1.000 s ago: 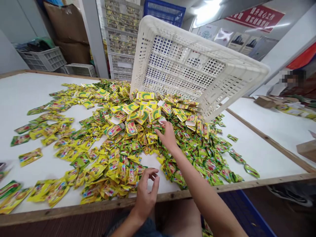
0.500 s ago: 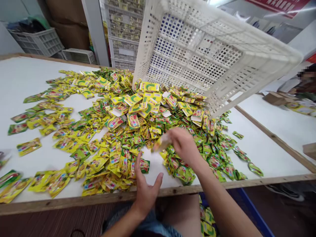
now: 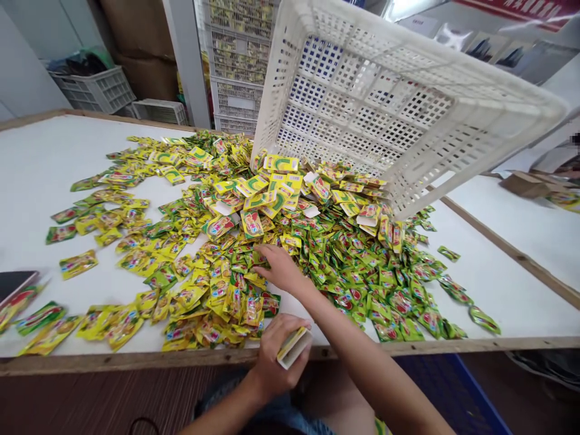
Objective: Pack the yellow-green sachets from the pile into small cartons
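Note:
My left hand (image 3: 281, 353) is closed around a small yellow carton (image 3: 293, 349) at the table's front edge. The carton's open end faces up toward me. Farther in, my right hand (image 3: 281, 270) reaches over the heap, its thumb and forefinger apart above the candy sachets (image 3: 244, 260). Nothing shows between those fingers, though the fingertips are partly lost among the packets. Yellow sachets (image 3: 190, 296) lie mostly to the left of my hands, green ones (image 3: 348, 266) mostly to the right. Flat yellow cartons (image 3: 254, 223) rest on top of the heap behind my right hand.
A large white plastic crate (image 3: 362, 90) lies tipped at the back, its mouth over the heap. The wooden table edge (image 3: 136, 361) runs along the front. A dark flat object (image 3: 16, 284) lies at far left. Stacked crates (image 3: 238, 78) stand behind; a blue crate (image 3: 453, 386) is below.
The small carton has passed from my right hand to my left, which has closed around it. My right hand has moved left to the sachets. The view has shifted slightly.

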`<control>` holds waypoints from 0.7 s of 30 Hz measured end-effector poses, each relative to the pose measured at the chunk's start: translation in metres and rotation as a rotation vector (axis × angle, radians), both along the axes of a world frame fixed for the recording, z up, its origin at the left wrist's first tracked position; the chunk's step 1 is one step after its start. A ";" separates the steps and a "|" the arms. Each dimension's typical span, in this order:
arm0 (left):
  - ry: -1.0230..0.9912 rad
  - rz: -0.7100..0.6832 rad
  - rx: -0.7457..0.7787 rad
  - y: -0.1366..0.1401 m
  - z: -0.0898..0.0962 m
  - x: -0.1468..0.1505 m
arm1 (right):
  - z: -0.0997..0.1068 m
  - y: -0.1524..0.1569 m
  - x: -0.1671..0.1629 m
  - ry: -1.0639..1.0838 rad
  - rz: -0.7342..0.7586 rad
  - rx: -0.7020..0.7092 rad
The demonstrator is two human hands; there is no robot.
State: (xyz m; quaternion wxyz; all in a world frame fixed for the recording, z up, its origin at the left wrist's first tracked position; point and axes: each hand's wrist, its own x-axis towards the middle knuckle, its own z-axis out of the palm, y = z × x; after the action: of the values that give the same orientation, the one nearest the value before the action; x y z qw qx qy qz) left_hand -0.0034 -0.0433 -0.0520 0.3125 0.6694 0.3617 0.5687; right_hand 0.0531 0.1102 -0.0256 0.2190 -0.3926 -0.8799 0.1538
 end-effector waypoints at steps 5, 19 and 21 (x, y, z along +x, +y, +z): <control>-0.003 -0.009 -0.002 0.001 0.001 0.000 | -0.001 0.001 -0.012 -0.018 -0.085 0.042; -0.179 0.052 0.036 -0.028 0.061 -0.020 | -0.034 -0.082 -0.029 -0.006 0.134 -0.015; -0.167 0.074 -0.043 -0.026 0.065 -0.022 | -0.035 -0.080 -0.029 0.050 0.102 -0.056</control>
State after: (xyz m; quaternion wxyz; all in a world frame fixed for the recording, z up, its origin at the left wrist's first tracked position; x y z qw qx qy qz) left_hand -0.0258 -0.0690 0.0132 0.3347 0.5990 0.3709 0.6258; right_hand 0.0237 0.0298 -0.0605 0.2215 -0.3492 -0.8884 0.1991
